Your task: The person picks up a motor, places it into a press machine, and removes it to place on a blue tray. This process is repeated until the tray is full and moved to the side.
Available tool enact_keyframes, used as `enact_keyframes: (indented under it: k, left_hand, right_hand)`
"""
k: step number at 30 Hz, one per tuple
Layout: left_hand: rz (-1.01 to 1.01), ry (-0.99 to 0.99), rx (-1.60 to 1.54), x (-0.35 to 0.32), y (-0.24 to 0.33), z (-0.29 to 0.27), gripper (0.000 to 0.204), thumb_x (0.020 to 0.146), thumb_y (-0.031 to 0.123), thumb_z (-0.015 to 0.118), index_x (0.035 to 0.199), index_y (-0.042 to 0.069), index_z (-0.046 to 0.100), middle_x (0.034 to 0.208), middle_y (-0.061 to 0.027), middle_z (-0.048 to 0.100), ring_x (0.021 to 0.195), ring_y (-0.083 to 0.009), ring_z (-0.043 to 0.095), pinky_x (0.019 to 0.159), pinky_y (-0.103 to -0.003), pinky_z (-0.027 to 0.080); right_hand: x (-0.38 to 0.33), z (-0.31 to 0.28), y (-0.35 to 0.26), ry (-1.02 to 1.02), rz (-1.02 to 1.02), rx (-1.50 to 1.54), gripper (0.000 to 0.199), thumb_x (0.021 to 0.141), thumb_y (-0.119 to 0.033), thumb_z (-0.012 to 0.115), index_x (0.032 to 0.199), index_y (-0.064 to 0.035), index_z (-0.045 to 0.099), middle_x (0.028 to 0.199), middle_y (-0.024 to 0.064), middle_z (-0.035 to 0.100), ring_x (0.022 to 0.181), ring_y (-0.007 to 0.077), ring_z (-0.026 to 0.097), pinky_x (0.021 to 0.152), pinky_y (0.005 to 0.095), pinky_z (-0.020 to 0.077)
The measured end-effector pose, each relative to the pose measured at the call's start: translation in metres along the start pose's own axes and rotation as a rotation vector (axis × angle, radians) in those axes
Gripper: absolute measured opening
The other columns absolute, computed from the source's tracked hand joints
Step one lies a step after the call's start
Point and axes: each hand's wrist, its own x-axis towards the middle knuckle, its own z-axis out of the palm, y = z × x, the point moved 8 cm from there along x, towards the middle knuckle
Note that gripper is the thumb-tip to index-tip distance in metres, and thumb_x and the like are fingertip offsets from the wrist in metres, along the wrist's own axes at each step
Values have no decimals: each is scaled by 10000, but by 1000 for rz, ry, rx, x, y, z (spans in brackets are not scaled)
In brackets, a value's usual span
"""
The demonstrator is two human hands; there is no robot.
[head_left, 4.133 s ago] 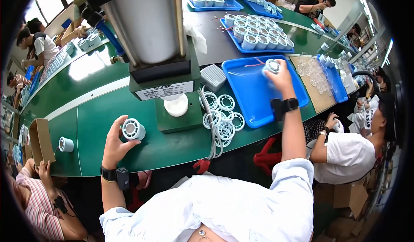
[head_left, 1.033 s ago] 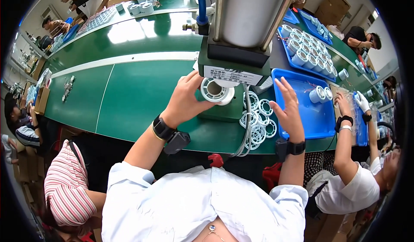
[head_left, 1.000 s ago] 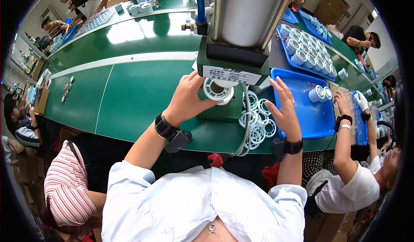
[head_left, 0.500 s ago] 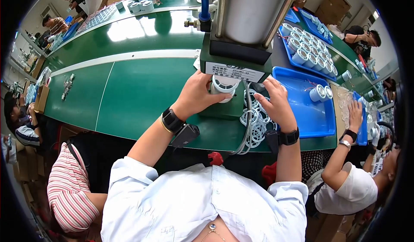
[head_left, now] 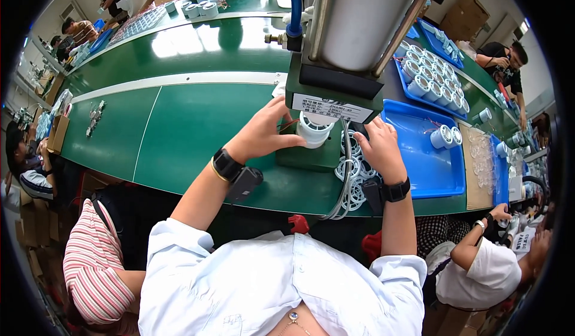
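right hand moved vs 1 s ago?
Yes. The right hand has come in from over the near edge of the blue tray to the green press base, beside the white cylindrical part.

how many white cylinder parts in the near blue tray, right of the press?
2. Both white cylinder parts sit side by side at the far right of the near blue tray; none seem hidden.

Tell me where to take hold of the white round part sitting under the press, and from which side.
Grip the white round part by its ribbed side wall, coming in level from the front or left, as the left hand does. The green press head hangs right above it, so its top looks closed off, and the right hand already lies on the right side.
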Motion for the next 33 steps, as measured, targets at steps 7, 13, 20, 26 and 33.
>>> enact_keyframes:
  k: [7, 13, 20, 26, 33]
  left_hand:
    - [-68, 207, 82, -29, -84, -66, 350, 878, 249, 686, 1147, 33, 621, 1146, -104, 619, 1023, -230, 573, 869, -339, 440]
    - [13, 206, 482, -32, -84, -56, 302, 835, 255, 700, 1094, 107, 657, 1095, -74, 633, 1035, -287, 566, 886, -401, 450]
    - [44, 145, 463, -34, -97, -58, 281, 833, 167, 686, 1092, 65, 647, 1112, -103, 620, 1076, -302, 536, 953, -389, 424]
    - [78, 136, 445, -34, -80, -50, 276, 824, 137, 685, 1086, 58, 648, 1103, -117, 609, 1069, -311, 535, 951, -388, 426]
    - [50, 141, 466, -31, -76, -52, 254, 822, 117, 680, 1067, 56, 652, 1084, -115, 599, 1062, -307, 532, 944, -384, 427]
  right_hand:
    - [-1, 6, -10, 63, -86, -168, 417, 881, -237, 646, 1258, -66, 590, 1298, 94, 598, 1213, 269, 534, 1013, 439, 372]
    - [18, -34, -56, 40, -136, 328, 370, 821, -320, 713, 1043, -27, 673, 1005, 148, 666, 951, 344, 605, 821, 401, 462]
    - [33, -36, -88, 64, -5, 526, 588, 734, -284, 794, 1209, -25, 564, 1064, 170, 655, 965, 341, 641, 806, 378, 507]
    - [6, -68, 37, 251, 209, 300, 738, 754, -413, 773, 1379, -157, 476, 1197, 106, 614, 1166, 309, 539, 972, 438, 406]
    - [-60, -90, 189, 131, 715, -247, 764, 716, -499, 790, 1386, -265, 507, 1578, 86, 267, 1462, 377, 155, 1153, 556, 148]
